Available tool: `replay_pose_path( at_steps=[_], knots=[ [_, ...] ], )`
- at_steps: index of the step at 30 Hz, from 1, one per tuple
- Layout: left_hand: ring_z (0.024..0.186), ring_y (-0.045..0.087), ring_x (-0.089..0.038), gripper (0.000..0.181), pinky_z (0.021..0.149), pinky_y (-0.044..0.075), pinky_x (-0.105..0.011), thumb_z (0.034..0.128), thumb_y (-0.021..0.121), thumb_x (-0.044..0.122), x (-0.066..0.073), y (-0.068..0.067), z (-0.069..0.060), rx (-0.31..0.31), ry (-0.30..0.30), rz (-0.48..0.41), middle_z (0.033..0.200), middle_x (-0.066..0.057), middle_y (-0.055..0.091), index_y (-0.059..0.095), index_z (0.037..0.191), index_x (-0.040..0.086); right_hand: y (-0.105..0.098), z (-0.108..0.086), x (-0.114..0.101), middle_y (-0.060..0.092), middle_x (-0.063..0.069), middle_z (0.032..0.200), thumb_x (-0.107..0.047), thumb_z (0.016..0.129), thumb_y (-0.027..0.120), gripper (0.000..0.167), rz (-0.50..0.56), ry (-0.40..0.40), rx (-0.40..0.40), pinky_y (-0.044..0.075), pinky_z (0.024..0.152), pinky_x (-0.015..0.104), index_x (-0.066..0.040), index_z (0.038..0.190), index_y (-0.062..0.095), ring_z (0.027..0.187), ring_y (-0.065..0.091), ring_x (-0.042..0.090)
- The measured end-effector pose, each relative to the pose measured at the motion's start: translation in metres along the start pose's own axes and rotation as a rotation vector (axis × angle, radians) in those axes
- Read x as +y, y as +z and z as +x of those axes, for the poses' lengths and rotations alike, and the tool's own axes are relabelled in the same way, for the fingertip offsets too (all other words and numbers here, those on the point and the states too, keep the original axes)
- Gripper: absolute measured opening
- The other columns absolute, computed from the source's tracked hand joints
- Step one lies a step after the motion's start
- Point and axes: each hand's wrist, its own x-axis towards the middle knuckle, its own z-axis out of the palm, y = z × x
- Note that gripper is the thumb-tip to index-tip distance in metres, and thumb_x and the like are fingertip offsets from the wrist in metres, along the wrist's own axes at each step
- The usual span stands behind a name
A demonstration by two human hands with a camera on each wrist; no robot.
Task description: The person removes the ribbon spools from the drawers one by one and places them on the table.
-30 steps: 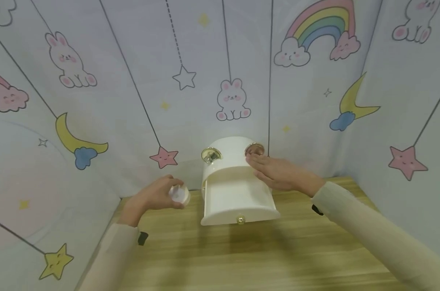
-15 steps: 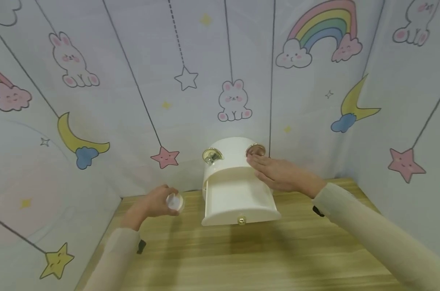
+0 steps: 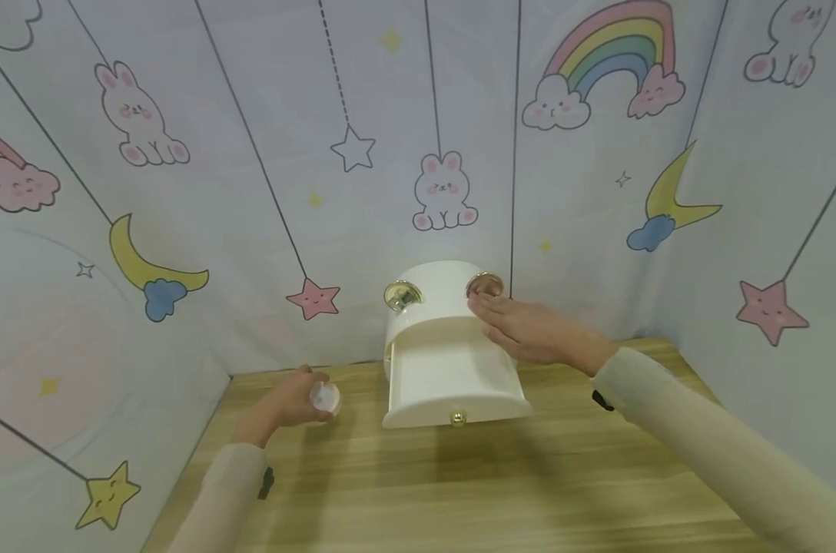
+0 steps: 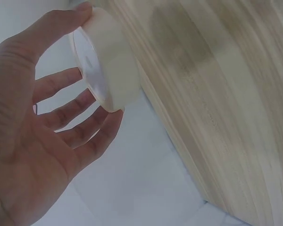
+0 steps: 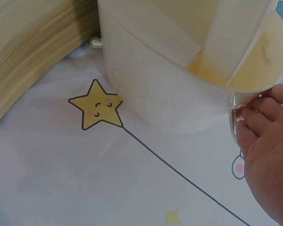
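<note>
In the head view my left hand (image 3: 292, 399) holds a small thick white disc (image 3: 325, 398) above the wooden table, left of a white rounded box. In the left wrist view thumb and fingertips grip the rim of this white disc (image 4: 111, 61); its pale face turns toward the palm. The white box (image 3: 439, 284) has its drawer (image 3: 452, 369) pulled out toward me, with a gold knob (image 3: 458, 418) on the front. My right hand (image 3: 535, 330) lies with extended fingers against the box's upper right, by a round gold-rimmed fitting (image 3: 485, 285). A matching gold-rimmed fitting (image 3: 402, 295) sits on the left.
The box stands at the back of the wood-grain table (image 3: 418, 499), close to a cloth backdrop (image 3: 363, 230) printed with rabbits, stars, moons and rainbows. The backdrop also rises along both sides. The table's left edge runs beside my left forearm.
My left hand has moved left and down in the head view with the white disc, farther from the box. The right hand, box and drawer have stayed in place.
</note>
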Motion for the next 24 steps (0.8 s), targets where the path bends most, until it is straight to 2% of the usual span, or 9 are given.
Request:
replay_pose_path(
  at_steps=[6,11,20,24],
  knots=[
    [0.11,0.062,-0.033,0.078,0.098,0.056,-0.056,0.0784,0.092,0.03,-0.004,0.008,0.003,-0.008,-0.023,-0.012,0.133,-0.027,0.06,0.059,0.14,-0.005,-0.001,-0.002,0.0,0.024,0.009,0.175,-0.034,0.114,0.033,0.059,-0.003,0.015,-0.022,0.031,0.129,0.055,-0.01,0.167,0.023,0.16,0.029,0.035],
    [0.109,0.061,-0.03,0.079,0.098,0.056,-0.055,0.0784,0.092,0.03,-0.01,0.019,0.005,-0.006,-0.046,-0.036,0.129,-0.025,0.061,0.059,0.141,-0.004,-0.001,-0.002,0.0,0.023,0.009,0.175,-0.034,0.114,0.032,0.059,0.006,0.01,-0.022,0.031,0.129,0.054,-0.01,0.167,0.023,0.161,0.029,0.035],
    [0.101,0.061,-0.025,0.081,0.093,0.057,-0.049,0.0773,0.093,0.036,-0.017,0.042,0.02,0.019,-0.024,-0.021,0.124,-0.021,0.062,0.06,0.14,-0.004,-0.001,-0.001,0.0,0.026,0.008,0.174,-0.035,0.114,0.033,0.058,-0.014,0.003,-0.008,0.033,0.128,0.054,-0.011,0.167,0.025,0.16,0.031,0.034],
    [0.101,0.063,-0.025,0.083,0.094,0.057,-0.05,0.0766,0.093,0.037,-0.019,0.049,0.025,0.028,-0.013,-0.02,0.125,-0.022,0.063,0.06,0.141,-0.004,-0.001,0.0,0.0,0.026,0.007,0.174,-0.035,0.114,0.032,0.058,-0.021,0.003,-0.011,0.033,0.129,0.053,-0.011,0.167,0.025,0.16,0.031,0.033]
  ],
)
